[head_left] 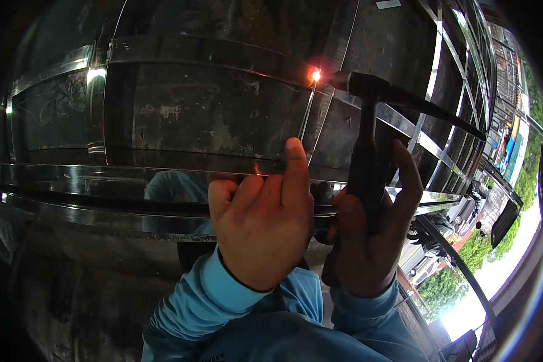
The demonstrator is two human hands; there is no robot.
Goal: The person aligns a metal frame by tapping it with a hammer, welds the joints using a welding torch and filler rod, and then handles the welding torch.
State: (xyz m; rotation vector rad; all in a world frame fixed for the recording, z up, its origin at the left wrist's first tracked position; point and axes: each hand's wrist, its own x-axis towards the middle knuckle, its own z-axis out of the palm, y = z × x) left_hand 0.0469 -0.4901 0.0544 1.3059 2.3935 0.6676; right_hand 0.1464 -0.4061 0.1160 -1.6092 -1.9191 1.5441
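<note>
Torch (368, 130), dark, with a slim upright handle and a head turned to the left; narrow tail slants away to the head's right. Right hand (368, 256) clamped round the torch handle at its lower part, thumb on the near side. Reddish-white glow (316, 75) just left of the torch nozzle, at a corner of the metal frame (97, 96).

Left hand (262, 226) left of the torch handle, back of hand up: one finger stretched forward, the others curled. Whether it grips anything or touches the frame: cannot tell. The two hands are near each other but apart.

Thin bright line (308, 111) runs from the glow toward the stretched finger, left of the torch; rod or edge, cannot tell. Shiny bars of the frame cross on both sides of the torch. Dark, scuffed panel (211, 114) shows between the bars to its left. Blue sleeves (223, 283) below the torch. Greenery (443, 292) outdoors, well to the right of the torch and lower.
</note>
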